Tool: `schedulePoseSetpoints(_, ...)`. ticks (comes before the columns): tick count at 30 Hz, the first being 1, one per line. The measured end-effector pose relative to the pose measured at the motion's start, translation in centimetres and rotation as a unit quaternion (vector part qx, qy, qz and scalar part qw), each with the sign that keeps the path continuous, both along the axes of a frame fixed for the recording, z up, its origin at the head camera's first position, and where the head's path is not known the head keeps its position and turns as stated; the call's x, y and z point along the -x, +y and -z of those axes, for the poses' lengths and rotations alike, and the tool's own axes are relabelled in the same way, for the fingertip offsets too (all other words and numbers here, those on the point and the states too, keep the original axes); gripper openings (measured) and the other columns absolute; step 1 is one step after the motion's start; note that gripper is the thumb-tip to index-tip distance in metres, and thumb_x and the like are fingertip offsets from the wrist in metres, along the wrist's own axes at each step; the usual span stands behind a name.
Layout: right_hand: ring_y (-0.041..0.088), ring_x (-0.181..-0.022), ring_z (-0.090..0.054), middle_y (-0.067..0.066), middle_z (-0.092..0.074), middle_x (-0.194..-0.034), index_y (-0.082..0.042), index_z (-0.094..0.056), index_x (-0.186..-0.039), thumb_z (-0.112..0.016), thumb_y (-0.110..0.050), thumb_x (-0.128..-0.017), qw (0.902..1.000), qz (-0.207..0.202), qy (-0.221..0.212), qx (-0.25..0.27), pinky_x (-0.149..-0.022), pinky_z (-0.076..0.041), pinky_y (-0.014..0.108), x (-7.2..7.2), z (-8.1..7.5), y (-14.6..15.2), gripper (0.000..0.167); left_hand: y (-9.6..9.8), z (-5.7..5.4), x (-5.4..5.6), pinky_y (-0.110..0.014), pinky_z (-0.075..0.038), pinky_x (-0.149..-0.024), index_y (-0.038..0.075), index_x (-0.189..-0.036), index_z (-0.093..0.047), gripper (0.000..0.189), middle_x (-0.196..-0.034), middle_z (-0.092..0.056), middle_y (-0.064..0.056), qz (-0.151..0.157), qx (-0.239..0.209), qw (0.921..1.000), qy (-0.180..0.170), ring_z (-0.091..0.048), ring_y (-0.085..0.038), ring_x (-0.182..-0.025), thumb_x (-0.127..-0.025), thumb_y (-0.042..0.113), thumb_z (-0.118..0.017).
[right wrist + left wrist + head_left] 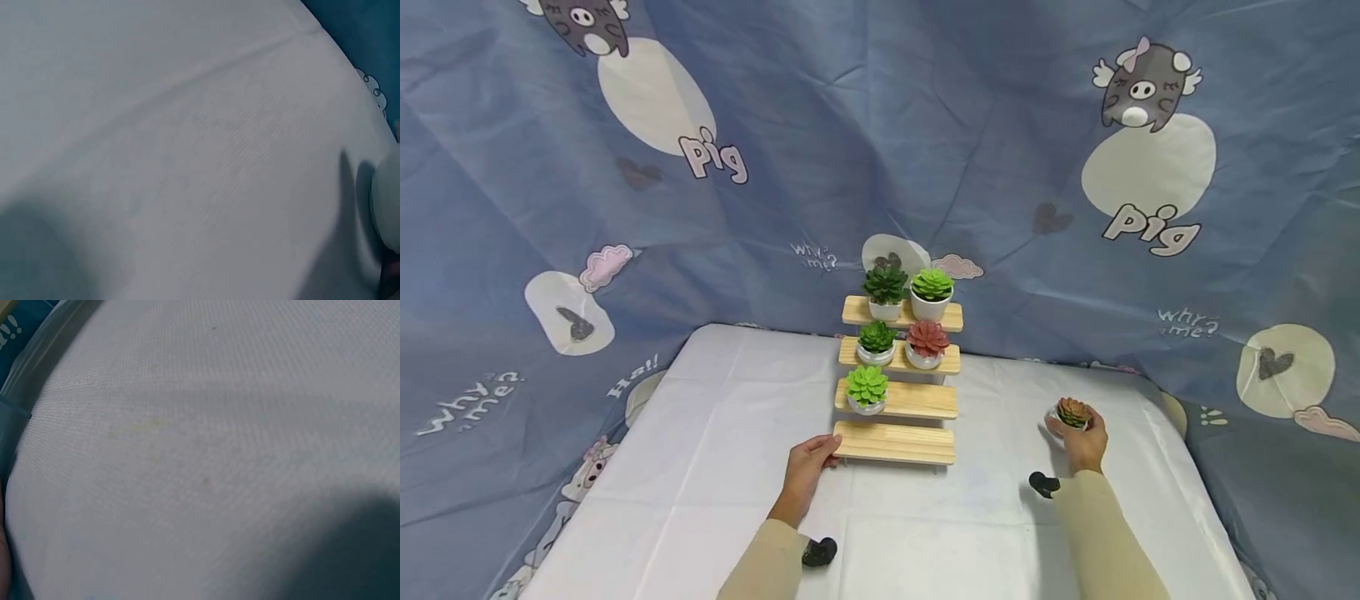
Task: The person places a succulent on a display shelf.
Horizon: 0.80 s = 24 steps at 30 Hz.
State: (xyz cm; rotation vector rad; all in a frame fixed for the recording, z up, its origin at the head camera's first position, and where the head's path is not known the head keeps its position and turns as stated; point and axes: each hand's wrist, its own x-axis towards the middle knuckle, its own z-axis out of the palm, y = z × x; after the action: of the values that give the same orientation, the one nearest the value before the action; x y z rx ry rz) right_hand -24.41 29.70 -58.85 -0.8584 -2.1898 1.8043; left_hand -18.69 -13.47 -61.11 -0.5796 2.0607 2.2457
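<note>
My right hand (1084, 443) grips a small white pot holding an orange-brown artificial succulent (1072, 412), off to the right of a tiered wooden stand. Only the white pot (387, 200) shows at the right edge of the right wrist view. With thumb and fingers, my left hand (807, 465) holds the left end of the stand's bottom board (895, 442). On the top board stand a dark green succulent (885, 286) and a bright green one (932, 285). Below them are a green succulent (876, 337) and a red one (927, 340). A light green succulent (867, 387) sits left on the third board (925, 400).
A white cloth (925, 542) covers the table under the stand. Blue fabric (925, 150) printed with pigs hangs behind and at both sides. Black wrist devices sit at the left sleeve (767, 558) and the right sleeve (1101, 533).
</note>
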Motion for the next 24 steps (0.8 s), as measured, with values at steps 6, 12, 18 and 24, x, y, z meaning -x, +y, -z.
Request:
schedulePoseSetpoints(6,0.039,-0.140,-0.025,0.025,-0.029,-0.151,0.004,-0.026,-0.148,-0.072,-0.002,-0.081,0.9986,0.002,-0.035,-0.040,-0.116,-0.019,0.048,0.3,0.0,0.1,0.081,0.3,0.0,0.1,-0.020,-0.051,-0.061,-0.012,-0.108,-0.064,0.038,-0.076,-0.066,0.000,-0.001,0.002,1.0000,-0.008,-0.058,-0.009,-0.066,-0.089,0.020,-0.071)
schedulePoseSetpoints(12,0.039,-0.140,-0.026,0.025,-0.029,-0.151,0.003,-0.025,-0.148,-0.073,-0.003,-0.081,0.9991,-0.008,-0.023,-0.035,-0.116,-0.021,0.047,0.1,0.6,0.0,0.083,0.2,-0.3,0.1,-0.020,-0.051,-0.062,-0.011,-0.108,-0.065,0.037,-0.078,-0.066,-0.001,-0.004,0.005,0.9999,-0.010,-0.059,-0.008,-0.066,-0.088,0.020,-0.072)
schedulePoseSetpoints(18,0.043,-0.136,-0.031,0.030,-0.032,-0.146,0.007,-0.024,-0.146,-0.076,-0.005,-0.078,0.9993,-0.018,-0.006,-0.032,-0.114,-0.024,0.050,-0.6,0.7,-0.8,0.085,0.1,-0.1,0.1,-0.020,-0.051,-0.062,-0.011,-0.109,-0.064,0.039,-0.078,-0.067,-0.001,-0.003,0.008,0.9999,-0.011,-0.059,-0.008,-0.066,-0.088,0.021,-0.072)
schedulePoseSetpoints(24,0.035,-0.124,-0.040,0.027,-0.040,-0.139,0.007,-0.032,-0.143,-0.076,-0.007,-0.080,0.9985,-0.043,0.002,-0.034,-0.102,-0.038,0.040,-1.3,0.6,-1.9,0.078,0.2,-0.2,0.0,-0.020,-0.051,-0.061,-0.012,-0.109,-0.064,0.041,-0.077,-0.066,-0.001,-0.002,0.006,0.9999,-0.010,-0.059,-0.009,-0.066,-0.088,0.022,-0.072)
